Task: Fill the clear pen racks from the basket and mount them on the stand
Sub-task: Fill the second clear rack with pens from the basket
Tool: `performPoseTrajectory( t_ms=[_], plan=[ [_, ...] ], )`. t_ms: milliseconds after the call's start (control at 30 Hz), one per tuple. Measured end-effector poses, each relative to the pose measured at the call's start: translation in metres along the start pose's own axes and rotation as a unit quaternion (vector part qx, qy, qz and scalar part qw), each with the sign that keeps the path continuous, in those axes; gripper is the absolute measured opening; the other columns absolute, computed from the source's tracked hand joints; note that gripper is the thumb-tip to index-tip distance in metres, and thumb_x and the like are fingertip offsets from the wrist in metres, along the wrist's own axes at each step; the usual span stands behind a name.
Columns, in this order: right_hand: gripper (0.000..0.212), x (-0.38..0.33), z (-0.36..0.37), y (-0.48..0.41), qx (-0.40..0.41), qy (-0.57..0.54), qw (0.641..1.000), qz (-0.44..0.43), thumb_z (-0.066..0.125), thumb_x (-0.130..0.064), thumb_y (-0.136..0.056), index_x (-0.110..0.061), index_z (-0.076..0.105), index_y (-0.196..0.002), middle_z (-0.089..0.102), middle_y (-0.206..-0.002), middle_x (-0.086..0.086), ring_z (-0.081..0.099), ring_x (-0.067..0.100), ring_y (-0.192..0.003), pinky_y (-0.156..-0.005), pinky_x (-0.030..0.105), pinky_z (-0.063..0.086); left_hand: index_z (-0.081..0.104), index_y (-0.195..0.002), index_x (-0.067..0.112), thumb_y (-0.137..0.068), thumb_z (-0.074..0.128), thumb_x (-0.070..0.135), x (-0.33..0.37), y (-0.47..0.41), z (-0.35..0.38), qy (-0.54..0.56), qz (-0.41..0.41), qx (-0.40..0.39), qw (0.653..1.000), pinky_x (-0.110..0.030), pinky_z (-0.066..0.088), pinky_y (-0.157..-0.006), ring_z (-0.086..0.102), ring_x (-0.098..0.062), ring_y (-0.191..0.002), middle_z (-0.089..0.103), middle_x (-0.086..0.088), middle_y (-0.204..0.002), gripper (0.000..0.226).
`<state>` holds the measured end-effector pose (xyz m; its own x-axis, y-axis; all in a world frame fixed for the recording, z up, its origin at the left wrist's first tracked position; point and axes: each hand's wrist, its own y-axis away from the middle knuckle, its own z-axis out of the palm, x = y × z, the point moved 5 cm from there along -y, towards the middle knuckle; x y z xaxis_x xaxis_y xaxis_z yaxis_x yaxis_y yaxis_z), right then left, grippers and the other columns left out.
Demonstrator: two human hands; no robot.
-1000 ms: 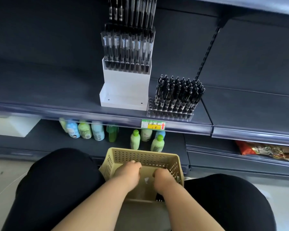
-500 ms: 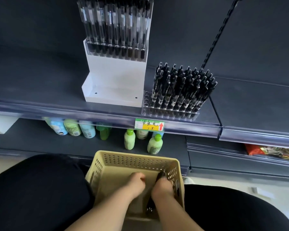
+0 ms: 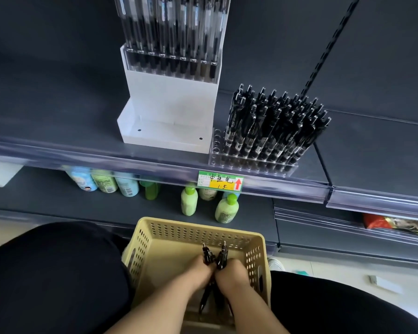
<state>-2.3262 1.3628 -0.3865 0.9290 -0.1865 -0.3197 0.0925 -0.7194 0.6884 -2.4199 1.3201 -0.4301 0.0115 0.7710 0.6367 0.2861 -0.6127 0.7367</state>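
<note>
i've got both hands down in the beige perforated plastic basket [image 3: 155, 239] between the knees. left hand [image 3: 196, 273] and right hand [image 3: 234, 273] are each curled round the same small bunch of black click pens [image 3: 214, 255], and the ends poke up between the knuckles. the clear acrylic pen rack [image 3: 251, 162] sits on the dark shelf [image 3: 58, 126] just beside the white plastic stand [image 3: 169, 112]. it looks nearly full, with only a few empty holes showing at its left end. one loaded rack [image 3: 171, 61] is already mounted at the top of the stand. my take on doing this bit well: square the pens so they all point one way before lifting, keep the bunch small, then feed them one at a time into those left holes without knocking the leaning ones.
</note>
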Motion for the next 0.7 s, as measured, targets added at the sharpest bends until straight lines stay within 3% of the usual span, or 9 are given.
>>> performPoseTrajectory(
  t_ms=[67, 200, 367, 600, 700],
  plan=[
    [0.028, -0.001, -0.001, 0.002, 0.004, -0.008, 1.000, -0.011, 0.052, -0.018, -0.087, -0.007, 0.064, -0.110, 0.066, -0.112, 0.011, 0.061, 0.026, -0.107, -0.080, 0.024, 0.046, 0.059, -0.090, 0.015, -0.089, 0.055, 0.013, 0.000, 0.005, -0.003, 0.006, 0.007, 0.015, 1.000, -0.035, 0.047, -0.088, 0.059, -0.032, -0.107, 0.065, -0.018, -0.110, 0.004],
    [0.026, -0.004, -0.009, 0.012, 0.021, -0.029, 0.999, -0.028, 0.050, -0.021, -0.089, -0.009, 0.066, -0.106, 0.068, -0.107, 0.010, 0.062, 0.026, -0.102, -0.069, 0.020, 0.040, 0.056, -0.109, 0.009, -0.090, 0.058, 0.018, 0.003, 0.015, -0.010, 0.007, 0.015, 0.054, 0.998, -0.031, 0.045, -0.089, 0.059, -0.027, -0.106, 0.064, -0.013, -0.111, 0.021],
    [0.029, -0.006, -0.018, 0.026, 0.049, -0.061, 0.996, -0.040, 0.046, -0.026, -0.094, -0.008, 0.064, -0.108, 0.068, -0.105, 0.010, 0.063, 0.026, -0.098, -0.065, 0.019, 0.038, 0.060, -0.106, 0.011, -0.089, 0.060, 0.023, 0.007, 0.031, -0.027, -0.001, 0.027, 0.103, 0.994, -0.025, 0.044, -0.078, 0.060, -0.023, -0.095, 0.066, -0.008, -0.105, 0.021],
    [0.024, -0.022, -0.032, 0.057, 0.106, -0.104, 0.980, -0.135, 0.050, -0.019, -0.093, -0.011, 0.056, -0.114, 0.067, -0.105, 0.007, 0.063, 0.024, -0.096, -0.069, 0.020, 0.041, 0.059, -0.102, 0.016, -0.091, 0.057, 0.023, 0.023, 0.066, -0.051, -0.001, 0.107, 0.154, 0.982, -0.024, 0.043, -0.076, 0.057, -0.017, -0.088, 0.066, -0.002, -0.104, 0.013],
    [0.034, -0.032, -0.045, 0.075, 0.147, -0.151, 0.961, -0.181, 0.053, -0.014, -0.091, -0.016, 0.046, -0.124, 0.065, -0.097, 0.001, 0.061, 0.018, -0.084, -0.067, 0.021, 0.041, 0.052, -0.115, 0.020, -0.091, 0.058, 0.021, 0.041, 0.088, -0.063, 0.053, 0.168, 0.173, 0.969, -0.024, 0.043, -0.083, 0.057, -0.013, -0.094, 0.061, 0.004, -0.105, 0.025]
  ],
)
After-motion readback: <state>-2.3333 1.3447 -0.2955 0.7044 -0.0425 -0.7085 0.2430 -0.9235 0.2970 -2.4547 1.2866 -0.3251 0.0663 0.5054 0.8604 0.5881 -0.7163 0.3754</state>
